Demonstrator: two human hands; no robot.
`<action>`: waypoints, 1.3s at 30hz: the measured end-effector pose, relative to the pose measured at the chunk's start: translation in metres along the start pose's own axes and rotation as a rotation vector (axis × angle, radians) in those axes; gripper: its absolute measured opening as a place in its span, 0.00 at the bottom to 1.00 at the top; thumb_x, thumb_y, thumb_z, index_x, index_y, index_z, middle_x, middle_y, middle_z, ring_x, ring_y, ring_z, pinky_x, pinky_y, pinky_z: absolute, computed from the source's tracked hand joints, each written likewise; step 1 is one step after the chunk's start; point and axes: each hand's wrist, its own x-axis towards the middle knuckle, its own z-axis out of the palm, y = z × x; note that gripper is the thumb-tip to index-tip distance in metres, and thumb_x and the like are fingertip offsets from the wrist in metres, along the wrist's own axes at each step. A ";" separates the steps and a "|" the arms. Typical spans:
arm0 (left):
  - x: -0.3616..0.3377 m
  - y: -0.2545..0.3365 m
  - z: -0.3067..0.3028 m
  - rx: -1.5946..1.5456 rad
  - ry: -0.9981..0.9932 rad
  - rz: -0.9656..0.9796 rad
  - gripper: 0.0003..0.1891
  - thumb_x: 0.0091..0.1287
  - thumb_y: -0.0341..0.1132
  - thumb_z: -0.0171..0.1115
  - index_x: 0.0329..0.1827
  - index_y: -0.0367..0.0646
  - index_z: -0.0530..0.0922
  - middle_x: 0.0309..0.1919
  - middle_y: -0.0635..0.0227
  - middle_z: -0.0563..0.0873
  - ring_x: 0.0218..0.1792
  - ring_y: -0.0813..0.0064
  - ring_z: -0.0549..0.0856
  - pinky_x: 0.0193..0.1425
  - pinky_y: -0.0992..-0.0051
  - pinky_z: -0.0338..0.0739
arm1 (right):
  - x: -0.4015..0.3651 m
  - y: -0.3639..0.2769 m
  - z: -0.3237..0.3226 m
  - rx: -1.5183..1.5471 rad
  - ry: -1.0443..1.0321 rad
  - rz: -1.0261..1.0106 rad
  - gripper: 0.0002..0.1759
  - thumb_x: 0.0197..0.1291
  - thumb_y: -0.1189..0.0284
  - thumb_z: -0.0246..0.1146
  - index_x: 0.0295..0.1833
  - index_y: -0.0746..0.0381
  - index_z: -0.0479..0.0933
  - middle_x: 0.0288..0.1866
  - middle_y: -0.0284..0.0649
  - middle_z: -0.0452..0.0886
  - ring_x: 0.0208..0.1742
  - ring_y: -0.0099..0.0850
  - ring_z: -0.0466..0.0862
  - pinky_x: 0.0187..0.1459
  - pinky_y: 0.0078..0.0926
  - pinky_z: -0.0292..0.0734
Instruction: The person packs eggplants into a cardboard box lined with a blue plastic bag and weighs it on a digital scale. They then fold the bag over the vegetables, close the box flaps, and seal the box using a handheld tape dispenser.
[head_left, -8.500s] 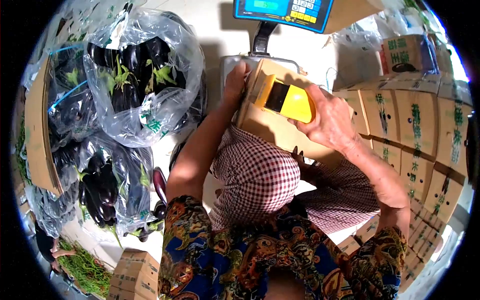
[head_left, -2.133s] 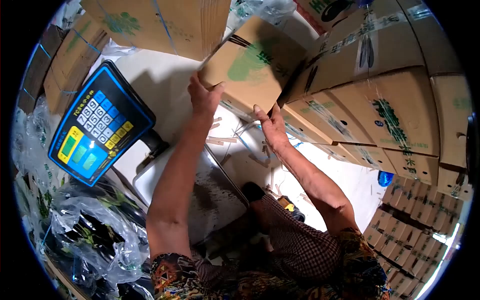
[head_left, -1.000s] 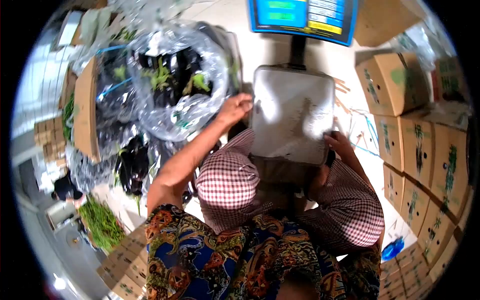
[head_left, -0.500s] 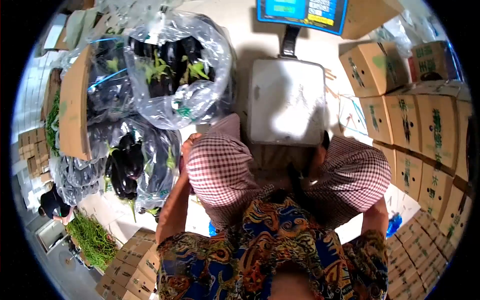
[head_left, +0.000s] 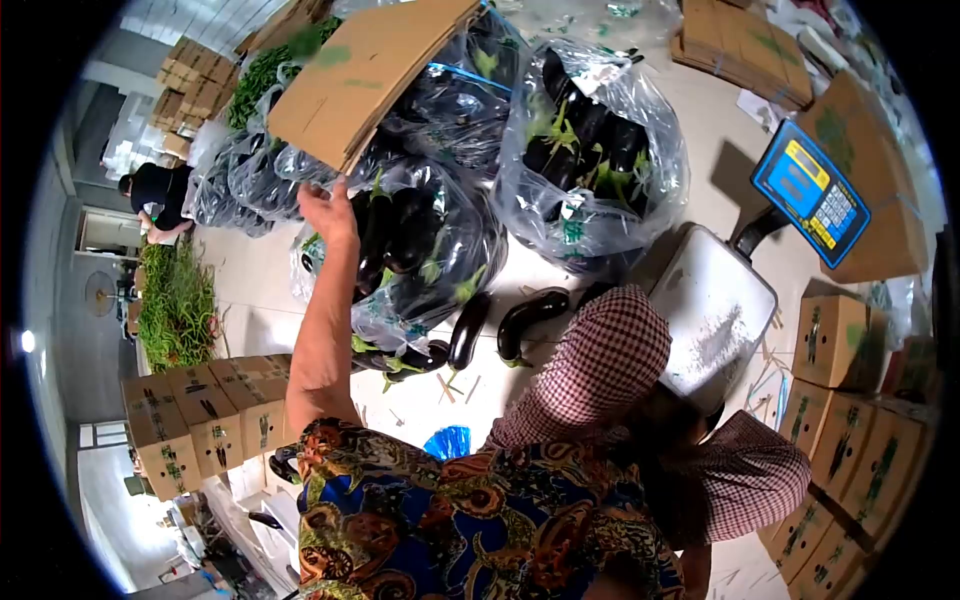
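Note:
My left hand [head_left: 328, 212] reaches out over the bags, its fingers apart and the tips right at the lower corner of a stack of flat cardboard sheets [head_left: 370, 75]. The sheets lie on top of plastic bags. Just beside my wrist is an open clear bag of dark eggplants [head_left: 400, 230] with green stems. Another clear bag [head_left: 600, 150], also filled with eggplants, stands farther right. Loose eggplants [head_left: 530, 322] rest on the floor near my knee. Only part of my right arm shows at the bottom edge; the hand is out of sight.
A scale with a white platform [head_left: 715, 310] and a blue display [head_left: 812, 190] stands by my knees. Stacked cartons [head_left: 840, 430] line the right side, with more cartons [head_left: 205, 410] at left. Long green vegetables [head_left: 175, 300] lie near another person [head_left: 160, 200].
My view has swung to the left. My left hand has moved from beside my knee out to the corner of the cardboard sheets.

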 end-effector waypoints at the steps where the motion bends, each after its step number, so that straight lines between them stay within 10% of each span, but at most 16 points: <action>1: 0.007 0.016 -0.007 0.113 -0.001 0.162 0.28 0.56 0.42 0.72 0.55 0.38 0.72 0.39 0.61 0.80 0.43 0.61 0.78 0.47 0.65 0.74 | 0.002 -0.003 0.001 -0.008 0.004 -0.007 0.19 0.70 0.64 0.56 0.58 0.67 0.73 0.44 0.39 0.81 0.42 0.28 0.80 0.42 0.27 0.75; 20: 0.048 0.113 -0.009 0.570 -0.378 0.574 0.08 0.53 0.34 0.66 0.36 0.46 0.81 0.32 0.57 0.85 0.37 0.49 0.84 0.39 0.56 0.79 | 0.001 -0.011 -0.006 -0.050 0.062 -0.037 0.17 0.69 0.67 0.57 0.57 0.67 0.74 0.45 0.40 0.80 0.43 0.28 0.79 0.45 0.25 0.75; 27: -0.001 0.195 -0.061 0.227 -0.276 0.983 0.07 0.54 0.22 0.60 0.35 0.40 0.75 0.30 0.57 0.77 0.32 0.53 0.76 0.36 0.60 0.73 | -0.003 -0.013 -0.008 -0.043 0.082 -0.049 0.17 0.69 0.68 0.57 0.57 0.67 0.74 0.45 0.40 0.80 0.44 0.27 0.79 0.45 0.25 0.74; 32: -0.046 0.138 -0.071 -0.480 -0.304 -0.425 0.26 0.61 0.48 0.70 0.49 0.39 0.69 0.35 0.69 0.75 0.36 0.76 0.75 0.41 0.70 0.73 | -0.005 -0.011 -0.011 -0.049 0.093 -0.059 0.16 0.69 0.68 0.57 0.56 0.67 0.75 0.45 0.40 0.80 0.44 0.27 0.78 0.46 0.24 0.74; 35: -0.041 0.128 -0.049 -0.810 -0.609 -1.027 0.34 0.59 0.55 0.70 0.57 0.39 0.68 0.52 0.53 0.76 0.49 0.60 0.80 0.52 0.63 0.79 | -0.004 -0.012 -0.008 -0.058 0.090 -0.082 0.16 0.69 0.69 0.58 0.56 0.67 0.75 0.46 0.40 0.80 0.44 0.27 0.78 0.46 0.24 0.74; 37: -0.028 0.109 -0.008 -1.145 -0.626 -1.048 0.33 0.62 0.53 0.68 0.61 0.39 0.67 0.57 0.48 0.75 0.54 0.54 0.80 0.56 0.59 0.79 | -0.003 -0.012 -0.009 -0.051 0.089 -0.098 0.16 0.69 0.69 0.58 0.56 0.67 0.75 0.46 0.40 0.80 0.44 0.27 0.78 0.46 0.24 0.74; 39: -0.011 0.112 0.024 -1.345 -0.533 -0.986 0.20 0.66 0.40 0.66 0.57 0.47 0.71 0.54 0.64 0.79 0.51 0.62 0.80 0.51 0.58 0.80 | -0.002 -0.010 -0.012 -0.045 0.097 -0.116 0.16 0.69 0.70 0.58 0.56 0.68 0.75 0.46 0.40 0.80 0.44 0.27 0.78 0.47 0.24 0.74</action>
